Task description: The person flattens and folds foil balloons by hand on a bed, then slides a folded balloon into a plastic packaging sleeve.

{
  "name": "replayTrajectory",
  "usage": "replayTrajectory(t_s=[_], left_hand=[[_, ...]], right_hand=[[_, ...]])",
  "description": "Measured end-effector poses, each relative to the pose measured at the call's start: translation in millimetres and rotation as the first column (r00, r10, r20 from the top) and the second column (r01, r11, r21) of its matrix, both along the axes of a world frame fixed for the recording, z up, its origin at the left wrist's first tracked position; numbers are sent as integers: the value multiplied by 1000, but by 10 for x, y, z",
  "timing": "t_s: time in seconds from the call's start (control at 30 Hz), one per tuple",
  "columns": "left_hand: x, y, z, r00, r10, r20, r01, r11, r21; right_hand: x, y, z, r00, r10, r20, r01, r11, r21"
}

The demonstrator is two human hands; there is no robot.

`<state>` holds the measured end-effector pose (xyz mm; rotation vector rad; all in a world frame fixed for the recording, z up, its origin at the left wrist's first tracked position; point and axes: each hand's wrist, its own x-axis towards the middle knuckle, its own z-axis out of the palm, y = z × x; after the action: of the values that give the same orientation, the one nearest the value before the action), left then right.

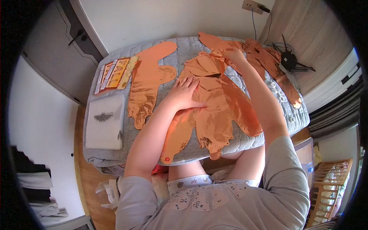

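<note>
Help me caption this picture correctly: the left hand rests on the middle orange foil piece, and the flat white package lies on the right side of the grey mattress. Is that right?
Not quite: the flat white package lies on the left side of the grey mattress, as the head view shows. The left hand does rest on the middle orange foil piece.

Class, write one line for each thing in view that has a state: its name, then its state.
Middle orange foil: spread out, creased
Left hand: open, resting on that foil
Right hand: fingers closed on its upper end
Left orange foil: laid out on the mattress
White packet: lying flat
Printed cards: lying, overlapping
Plug: in the socket
Door: seemingly shut
</note>
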<state>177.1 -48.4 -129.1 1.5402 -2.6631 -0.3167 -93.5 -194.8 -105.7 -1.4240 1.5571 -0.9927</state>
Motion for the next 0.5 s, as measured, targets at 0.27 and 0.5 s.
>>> replayTrajectory(t_s=[0.27,0.5], left_hand=[[-263,-73,61,998,-53,-30,53,998,-24],[-285,-95,17,999,-45,-30,45,999,-21]], right_hand=[[63,168,320,993,-46,107,52,997,-53],[150,43,19,932,249,263,-296,942,158]])
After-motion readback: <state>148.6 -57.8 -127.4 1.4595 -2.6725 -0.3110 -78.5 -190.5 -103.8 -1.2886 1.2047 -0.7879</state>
